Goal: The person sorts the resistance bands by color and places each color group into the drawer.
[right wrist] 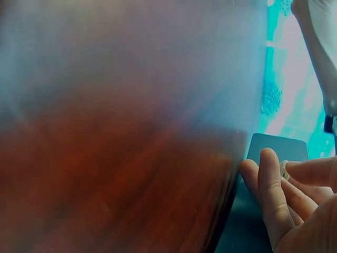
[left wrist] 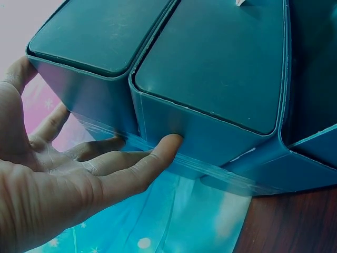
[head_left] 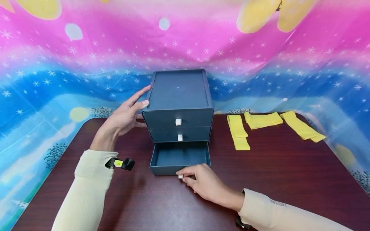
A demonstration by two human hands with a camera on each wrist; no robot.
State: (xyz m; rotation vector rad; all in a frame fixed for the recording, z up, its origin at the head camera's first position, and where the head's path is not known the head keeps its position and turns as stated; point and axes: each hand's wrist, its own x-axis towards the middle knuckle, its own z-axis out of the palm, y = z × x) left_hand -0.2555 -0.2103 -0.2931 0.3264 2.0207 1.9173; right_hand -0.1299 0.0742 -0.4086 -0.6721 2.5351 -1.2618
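Note:
A dark blue-grey three-drawer box stands upright on the table. Its bottom drawer is pulled out toward me and shows a bare interior; the upper two drawers are closed. With thumb and fingers my right hand pinches the white knob of that bottom drawer. In the right wrist view, the fingers meet at the knob against the drawer front. My left hand rests against the left side of the box, thumb near the top edge. Spread fingers touch the side panel in the left wrist view.
Three yellow folded cloth strips lie to the right of the box on the dark brown wooden table. Behind the table hangs a pink and blue snowflake-patterned cloth.

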